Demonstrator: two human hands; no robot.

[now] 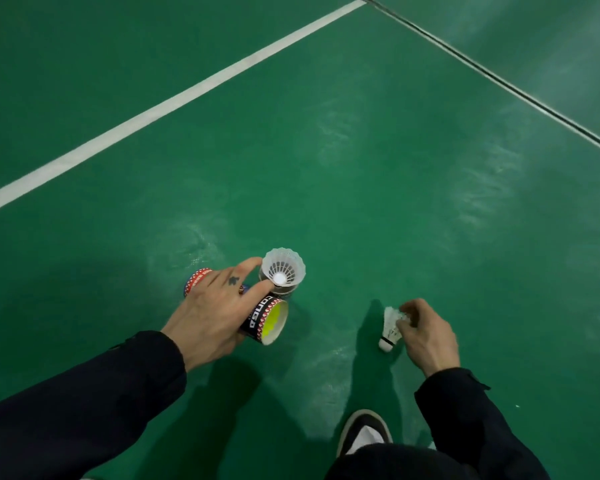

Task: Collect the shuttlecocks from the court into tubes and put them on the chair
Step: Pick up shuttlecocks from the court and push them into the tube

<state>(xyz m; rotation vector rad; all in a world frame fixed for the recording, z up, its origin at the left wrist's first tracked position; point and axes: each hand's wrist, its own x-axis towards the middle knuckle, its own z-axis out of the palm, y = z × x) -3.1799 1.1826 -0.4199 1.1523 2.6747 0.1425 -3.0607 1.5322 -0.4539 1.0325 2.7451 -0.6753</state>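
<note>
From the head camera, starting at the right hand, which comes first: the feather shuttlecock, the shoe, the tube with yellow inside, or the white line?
From the right hand:
1. Feather shuttlecock, pinched in its fingers.
2. Shoe, below it.
3. Tube, to the left, in the left hand.
4. White line, far up-left.

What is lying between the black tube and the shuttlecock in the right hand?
Head view: only bare green floor between the black tube and the feather shuttlecock.

Left hand [211, 315] grips a bundle of tubes [264, 320], one open mouth showing yellow inside, another with a white plastic shuttlecock [283, 268] seated in it; right hand [426, 332] pinches a feathered shuttlecock [390, 329] above green court floor [361, 168].
</note>
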